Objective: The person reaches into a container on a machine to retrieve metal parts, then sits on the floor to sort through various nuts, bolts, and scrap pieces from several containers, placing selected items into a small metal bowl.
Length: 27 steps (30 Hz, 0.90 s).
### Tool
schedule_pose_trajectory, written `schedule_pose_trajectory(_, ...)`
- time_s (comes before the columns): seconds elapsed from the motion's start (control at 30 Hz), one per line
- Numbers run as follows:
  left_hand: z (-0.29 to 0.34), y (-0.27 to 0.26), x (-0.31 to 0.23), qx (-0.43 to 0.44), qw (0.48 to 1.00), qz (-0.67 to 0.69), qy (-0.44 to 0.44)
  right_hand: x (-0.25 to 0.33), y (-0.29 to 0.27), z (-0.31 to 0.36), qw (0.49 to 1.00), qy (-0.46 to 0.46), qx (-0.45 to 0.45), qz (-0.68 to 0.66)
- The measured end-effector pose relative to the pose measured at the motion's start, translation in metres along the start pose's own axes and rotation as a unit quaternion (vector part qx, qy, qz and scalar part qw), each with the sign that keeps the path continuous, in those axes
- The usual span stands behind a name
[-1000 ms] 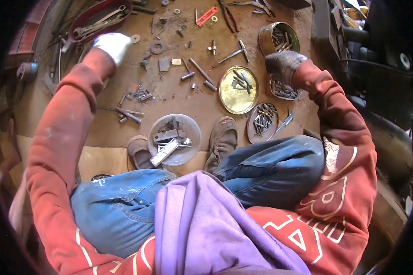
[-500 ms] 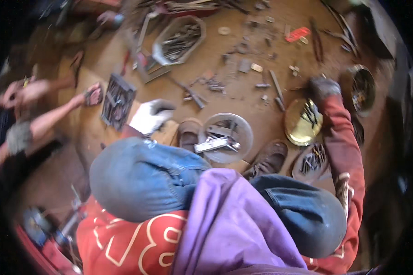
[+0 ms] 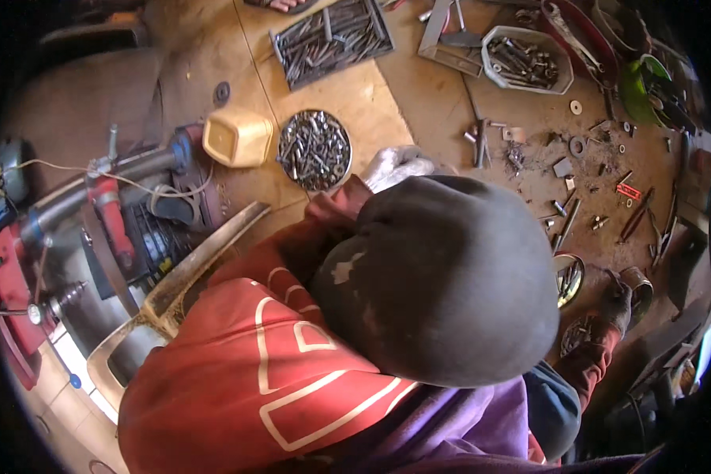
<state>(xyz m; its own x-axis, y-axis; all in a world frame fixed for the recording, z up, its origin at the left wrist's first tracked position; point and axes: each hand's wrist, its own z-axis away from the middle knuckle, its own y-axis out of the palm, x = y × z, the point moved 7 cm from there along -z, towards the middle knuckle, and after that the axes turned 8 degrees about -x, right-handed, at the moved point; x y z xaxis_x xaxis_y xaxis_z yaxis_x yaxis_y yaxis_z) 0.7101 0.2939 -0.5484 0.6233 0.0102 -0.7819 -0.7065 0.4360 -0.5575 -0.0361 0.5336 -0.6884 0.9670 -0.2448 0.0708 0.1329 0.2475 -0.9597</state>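
Many bolts [image 3: 314,148], likely hard and slippery, best pinched by the shank, are heaped near the left hand [image 3: 399,165]; the right hand [image 3: 614,299] is placed beside a tin [image 3: 644,294]. Whether either hand's fingers are closed cannot be told.

A wide head-worn fisheye looks down at the floor [image 3: 442,118].
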Motion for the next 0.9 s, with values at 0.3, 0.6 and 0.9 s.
schedule_pose_trajectory(0.3, 0.105, -0.085, 0.167, -0.414, 0.9, -0.01, -0.137, 0.102, -0.152, -0.034, 0.961, 0.077, 0.201, -0.176)
schedule_pose_trajectory(0.6, 0.176, -0.104, 0.337, -0.408, 0.758, 0.096, -0.499, 0.353, -0.293, -0.149, 0.979, -0.124, 0.161, -0.001)
schedule_pose_trajectory(0.9, 0.07, -0.077, 0.263, -0.347, 0.888, -0.032, -0.3, 0.482, -0.226, -0.155, 0.947, -0.228, 0.126, -0.19)
